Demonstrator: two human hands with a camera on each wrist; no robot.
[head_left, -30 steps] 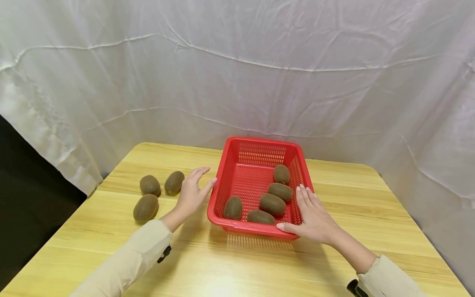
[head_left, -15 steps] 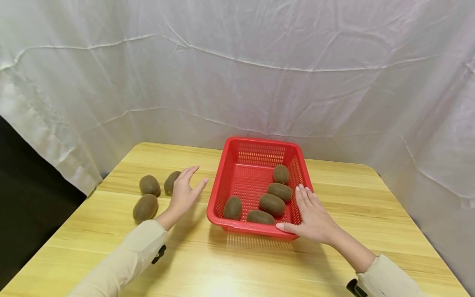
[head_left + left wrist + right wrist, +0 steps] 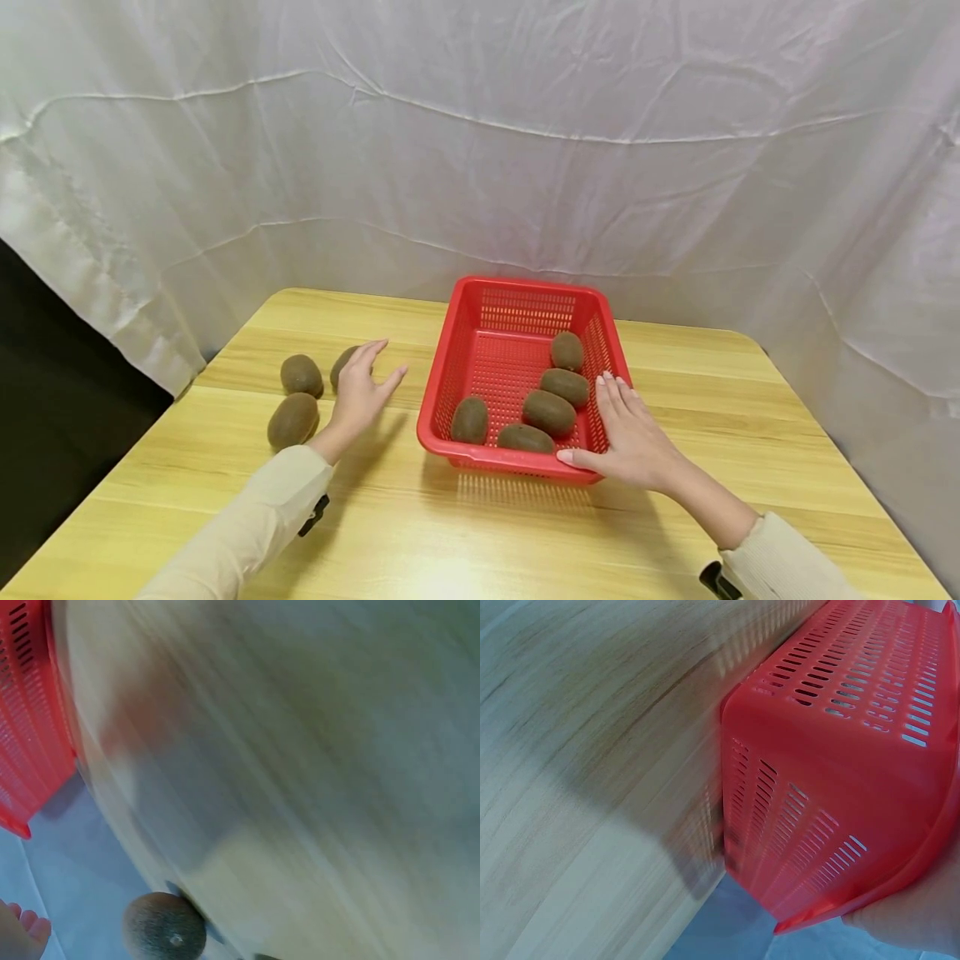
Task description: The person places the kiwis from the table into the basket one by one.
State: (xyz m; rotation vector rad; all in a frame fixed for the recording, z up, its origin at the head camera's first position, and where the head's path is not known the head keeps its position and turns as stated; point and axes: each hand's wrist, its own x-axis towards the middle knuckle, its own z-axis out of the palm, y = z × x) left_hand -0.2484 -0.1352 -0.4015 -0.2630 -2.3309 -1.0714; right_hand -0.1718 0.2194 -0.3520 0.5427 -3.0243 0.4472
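My left hand (image 3: pixel 357 398) hovers over the table with its thumb and fingers spread, holding nothing. Just beyond it lies a brown kiwi (image 3: pixel 341 365), partly covered by the fingers in the head view. The left wrist view has a kiwi (image 3: pixel 163 928) at the bottom, apart from the fingertips (image 3: pixel 36 928). On the front right corner of a red plastic basket (image 3: pixel 439 392) rests my right hand (image 3: pixel 637 446), its fingers straight along the right rim and its thumb on the front rim. Several kiwis, among them one at the front left (image 3: pixel 470 420), lie inside the basket.
Two more kiwis, one behind (image 3: pixel 302 375) and one in front (image 3: pixel 293 421), sit to the left of my left hand. The wooden table (image 3: pixel 450 542) ends at a pale cloth (image 3: pixel 480 167) hanging behind it.
My left hand has moved left, from beside the basket's left rim to the nearest loose kiwi. My right hand and the basket have stayed in place.
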